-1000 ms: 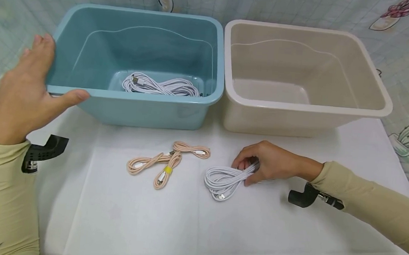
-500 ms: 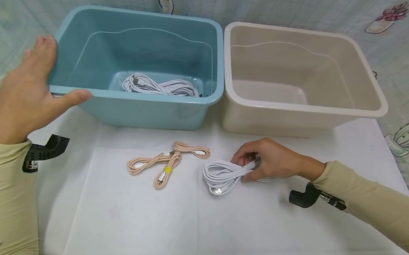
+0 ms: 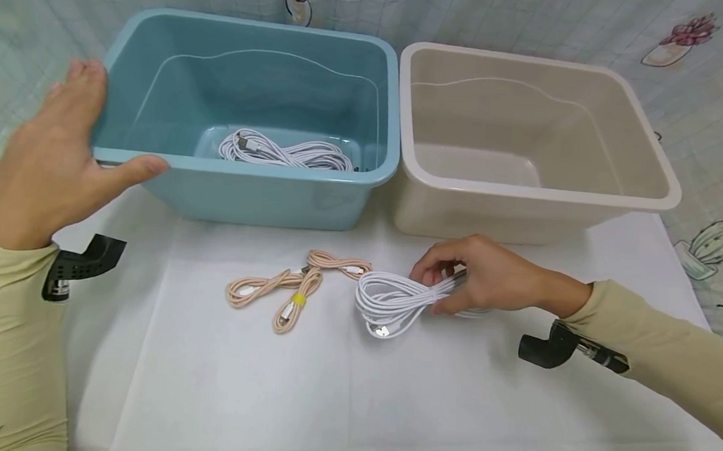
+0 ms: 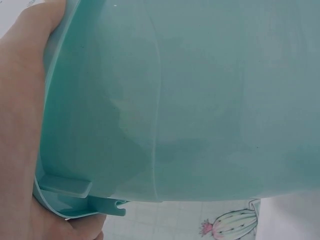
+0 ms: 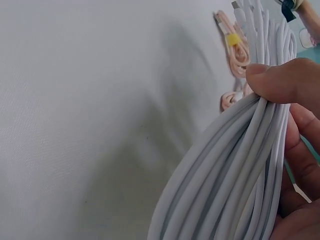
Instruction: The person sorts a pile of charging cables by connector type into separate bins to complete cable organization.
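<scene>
My right hand (image 3: 492, 271) pinches a coiled white USB cable (image 3: 387, 302) between thumb and fingers, in front of the beige bin. The coil's loops spread out to the left, a metal plug showing at their lower edge. Close up in the right wrist view, the thumb presses across the strands of the cable (image 5: 240, 150), and a shadow falls on the cloth beside it. My left hand (image 3: 47, 165) rests on the front left corner of the blue bin (image 3: 245, 168), thumb stretched along the front rim and fingers along the side.
Another white cable (image 3: 287, 152) lies coiled inside the blue bin. The beige bin (image 3: 530, 193) stands beside it on the right. Several pinkish-beige cables (image 3: 261, 288) lie bundled on the white cloth, one with a yellow tie (image 3: 297, 299). A patterned curtain (image 3: 480, 8) hangs behind.
My right hand has moved slightly up toward the bins with the white cable, whose loops now sit nearer the pinkish-beige cables. The left hand stays on the blue bin.
</scene>
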`<state>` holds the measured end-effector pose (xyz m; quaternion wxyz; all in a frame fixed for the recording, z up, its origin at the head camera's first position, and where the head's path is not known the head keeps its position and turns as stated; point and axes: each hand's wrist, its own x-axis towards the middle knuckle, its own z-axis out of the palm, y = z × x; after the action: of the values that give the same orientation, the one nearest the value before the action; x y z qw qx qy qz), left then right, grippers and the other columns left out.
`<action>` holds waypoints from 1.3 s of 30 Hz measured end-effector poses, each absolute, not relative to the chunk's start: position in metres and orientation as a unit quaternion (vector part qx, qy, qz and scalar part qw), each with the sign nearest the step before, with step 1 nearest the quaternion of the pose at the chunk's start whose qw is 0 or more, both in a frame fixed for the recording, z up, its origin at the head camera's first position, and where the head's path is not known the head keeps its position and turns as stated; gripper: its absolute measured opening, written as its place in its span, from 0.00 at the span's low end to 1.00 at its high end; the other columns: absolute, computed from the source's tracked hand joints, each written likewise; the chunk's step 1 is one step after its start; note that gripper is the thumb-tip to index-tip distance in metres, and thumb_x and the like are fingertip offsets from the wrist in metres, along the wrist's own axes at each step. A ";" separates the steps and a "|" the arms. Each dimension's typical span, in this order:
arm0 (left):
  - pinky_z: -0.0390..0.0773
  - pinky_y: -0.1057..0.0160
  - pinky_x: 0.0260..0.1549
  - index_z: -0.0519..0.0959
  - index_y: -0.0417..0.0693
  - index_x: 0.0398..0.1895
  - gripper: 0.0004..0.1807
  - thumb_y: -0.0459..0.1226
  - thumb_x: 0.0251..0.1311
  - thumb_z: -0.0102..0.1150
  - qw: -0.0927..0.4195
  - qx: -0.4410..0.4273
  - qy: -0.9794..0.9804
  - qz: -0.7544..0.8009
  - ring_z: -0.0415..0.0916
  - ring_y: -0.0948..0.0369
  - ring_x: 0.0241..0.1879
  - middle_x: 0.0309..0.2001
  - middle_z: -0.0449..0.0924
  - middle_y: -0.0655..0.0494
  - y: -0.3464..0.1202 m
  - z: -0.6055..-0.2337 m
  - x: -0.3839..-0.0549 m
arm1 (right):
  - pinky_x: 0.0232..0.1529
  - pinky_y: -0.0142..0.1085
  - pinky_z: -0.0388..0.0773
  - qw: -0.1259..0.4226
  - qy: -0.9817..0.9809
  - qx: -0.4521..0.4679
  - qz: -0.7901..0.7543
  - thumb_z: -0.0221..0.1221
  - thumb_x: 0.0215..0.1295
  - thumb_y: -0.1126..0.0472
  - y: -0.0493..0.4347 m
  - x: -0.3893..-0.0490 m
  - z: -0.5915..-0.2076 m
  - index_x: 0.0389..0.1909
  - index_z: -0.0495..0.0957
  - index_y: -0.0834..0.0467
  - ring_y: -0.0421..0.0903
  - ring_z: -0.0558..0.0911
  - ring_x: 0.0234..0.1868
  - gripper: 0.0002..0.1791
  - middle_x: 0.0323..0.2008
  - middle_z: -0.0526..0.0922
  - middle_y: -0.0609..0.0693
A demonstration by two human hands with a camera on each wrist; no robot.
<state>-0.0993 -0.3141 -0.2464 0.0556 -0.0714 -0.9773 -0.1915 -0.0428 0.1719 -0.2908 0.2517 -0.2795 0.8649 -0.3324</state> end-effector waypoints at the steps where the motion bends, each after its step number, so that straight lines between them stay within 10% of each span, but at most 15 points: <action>1: 0.39 0.34 0.74 0.34 0.50 0.78 0.59 0.62 0.55 0.57 0.055 -0.070 -0.978 -0.191 0.31 0.36 0.77 0.79 0.30 0.52 -0.314 -0.246 -0.099 | 0.41 0.30 0.79 0.251 0.864 -0.281 -0.333 0.76 0.44 0.61 0.171 -0.042 -0.289 0.41 0.83 0.38 0.37 0.79 0.37 0.22 0.33 0.82 0.38; 39: 0.36 0.41 0.78 0.32 0.52 0.79 0.60 0.60 0.55 0.59 0.060 -0.099 -0.973 -0.201 0.28 0.50 0.80 0.79 0.30 0.54 -0.321 -0.251 -0.099 | 0.33 0.28 0.78 0.148 0.856 -0.379 -0.320 0.77 0.43 0.61 0.135 -0.036 -0.198 0.42 0.82 0.37 0.33 0.78 0.36 0.25 0.34 0.80 0.32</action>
<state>-0.0994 -0.3206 -0.2509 0.0598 -0.0992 -0.9726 -0.2014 -0.0365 0.1348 -0.1976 0.1476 -0.3791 0.8557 -0.3197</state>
